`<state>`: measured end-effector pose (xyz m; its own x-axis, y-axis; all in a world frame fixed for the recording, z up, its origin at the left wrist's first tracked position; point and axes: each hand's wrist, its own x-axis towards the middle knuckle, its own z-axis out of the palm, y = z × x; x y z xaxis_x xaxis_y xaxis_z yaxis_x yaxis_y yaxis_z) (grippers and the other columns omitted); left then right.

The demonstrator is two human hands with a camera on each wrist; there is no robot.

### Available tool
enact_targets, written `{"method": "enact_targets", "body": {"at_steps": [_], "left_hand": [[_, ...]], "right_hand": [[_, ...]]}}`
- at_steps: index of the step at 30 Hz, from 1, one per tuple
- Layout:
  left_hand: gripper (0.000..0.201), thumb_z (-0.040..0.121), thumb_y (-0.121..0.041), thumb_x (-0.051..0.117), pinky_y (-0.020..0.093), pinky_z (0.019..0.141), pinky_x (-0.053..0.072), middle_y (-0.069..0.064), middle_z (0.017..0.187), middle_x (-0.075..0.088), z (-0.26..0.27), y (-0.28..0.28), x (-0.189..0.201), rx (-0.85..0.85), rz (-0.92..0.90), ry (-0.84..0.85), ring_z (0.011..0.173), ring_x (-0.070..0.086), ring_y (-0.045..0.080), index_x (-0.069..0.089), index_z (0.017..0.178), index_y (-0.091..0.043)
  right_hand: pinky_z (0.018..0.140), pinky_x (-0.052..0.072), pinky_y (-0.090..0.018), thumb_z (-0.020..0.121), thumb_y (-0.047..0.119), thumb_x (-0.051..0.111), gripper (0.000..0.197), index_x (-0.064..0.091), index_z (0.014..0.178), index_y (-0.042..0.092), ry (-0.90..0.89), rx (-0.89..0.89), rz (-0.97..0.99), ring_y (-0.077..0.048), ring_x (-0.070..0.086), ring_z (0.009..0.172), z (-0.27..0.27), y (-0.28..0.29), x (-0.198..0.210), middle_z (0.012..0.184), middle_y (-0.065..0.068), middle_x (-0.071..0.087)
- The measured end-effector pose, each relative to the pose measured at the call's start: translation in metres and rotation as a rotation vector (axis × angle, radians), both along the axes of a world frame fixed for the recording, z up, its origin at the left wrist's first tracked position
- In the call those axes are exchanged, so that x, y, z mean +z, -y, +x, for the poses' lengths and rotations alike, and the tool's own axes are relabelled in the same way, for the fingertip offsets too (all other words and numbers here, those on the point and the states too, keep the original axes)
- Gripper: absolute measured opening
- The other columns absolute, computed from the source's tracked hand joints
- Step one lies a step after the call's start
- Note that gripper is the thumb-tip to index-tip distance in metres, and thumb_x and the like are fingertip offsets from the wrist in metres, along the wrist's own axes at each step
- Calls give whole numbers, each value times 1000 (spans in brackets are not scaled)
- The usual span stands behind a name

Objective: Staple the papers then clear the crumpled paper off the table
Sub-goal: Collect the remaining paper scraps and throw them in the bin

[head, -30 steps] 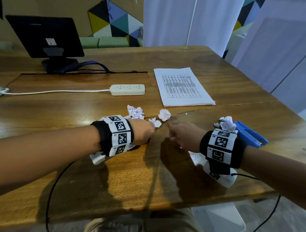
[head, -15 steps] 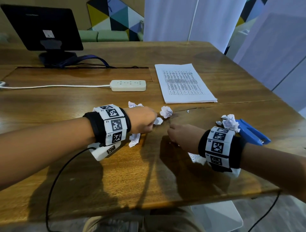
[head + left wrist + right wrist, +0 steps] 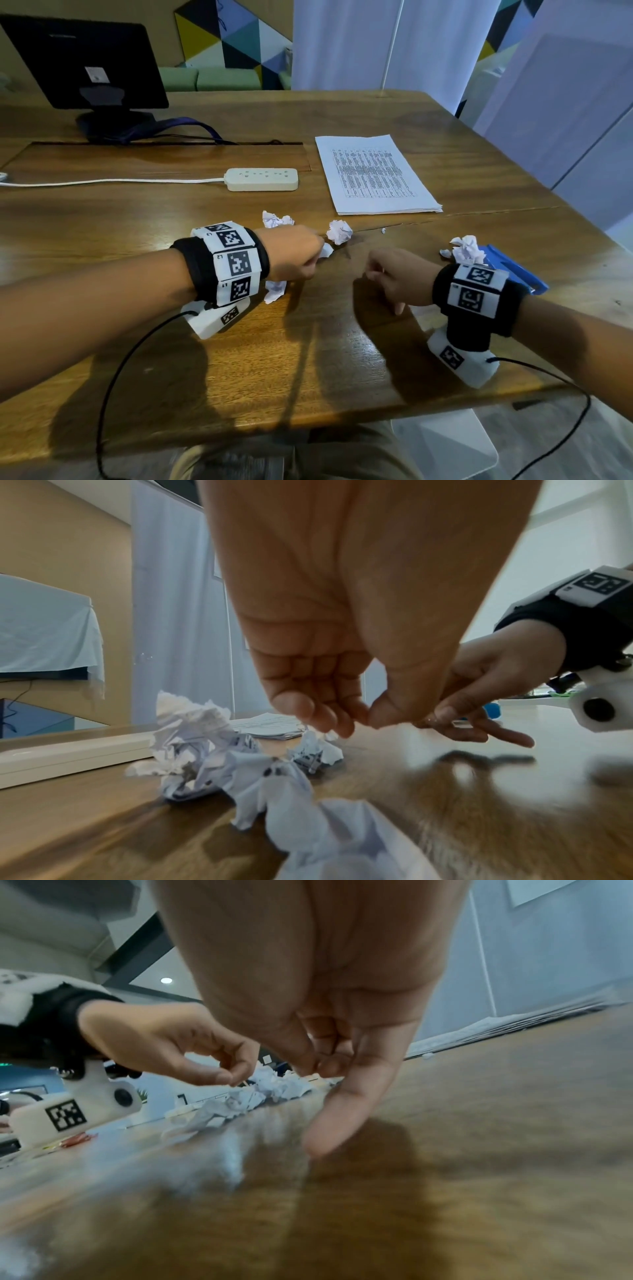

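Head view is showing both my hands hovering low over the table, near side of the power strip. My left hand is curling its grip, thumb meeting fingertips; whether it is pinching a scrap I cannot tell. My right hand is pinching something small, little finger extended. Crumpled paper is lying just beyond the left hand, with the papers sitting right of the strip
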<state>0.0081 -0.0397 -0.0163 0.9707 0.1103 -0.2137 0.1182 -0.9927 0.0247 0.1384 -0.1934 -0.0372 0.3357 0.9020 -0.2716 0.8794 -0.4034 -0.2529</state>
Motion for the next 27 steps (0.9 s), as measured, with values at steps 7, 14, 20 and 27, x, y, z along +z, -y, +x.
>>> {"method": "enact_targets", "body": {"at_steps": [7, 14, 20, 27], "left_hand": [[17, 89, -20, 49, 40, 81, 53, 10, 93, 64, 14, 12, -6, -17, -100, 25, 87, 60, 27, 61, 89, -9], [13, 91, -19, 49, 24, 67, 46, 5, 90, 60, 44, 41, -8, -115, -151, 49, 74, 50, 14, 57, 88, -10], [8, 92, -21, 50, 14, 65, 37, 1, 89, 54, 75, 85, -6, -272, -140, 65, 80, 49, 14, 50, 86, -16], [16, 92, -24, 51, 30, 74, 47, 3, 94, 61, 97, 179, 0, -443, -291, 47, 84, 55, 19, 60, 94, -10]], "right_hand": [[62, 59, -43, 96, 17, 44, 11, 48, 88, 11, -222, -164, 149, -18, 64, 64, 10, 48, 15, 83, -7, 54], [49, 56, -30, 95, 12, 46, 23, 46, 77, 27, -227, -289, 272, -22, 60, 60, 19, 135, 4, 71, -4, 55], [45, 52, -21, 92, 26, 51, 12, 51, 80, 28, -229, -339, 346, -9, 61, 55, 14, 210, -13, 77, 10, 55], [53, 48, -16, 91, -1, 43, 14, 45, 79, 6, -302, -543, 126, 0, 54, 66, -6, 268, -43, 74, 3, 45]]}}
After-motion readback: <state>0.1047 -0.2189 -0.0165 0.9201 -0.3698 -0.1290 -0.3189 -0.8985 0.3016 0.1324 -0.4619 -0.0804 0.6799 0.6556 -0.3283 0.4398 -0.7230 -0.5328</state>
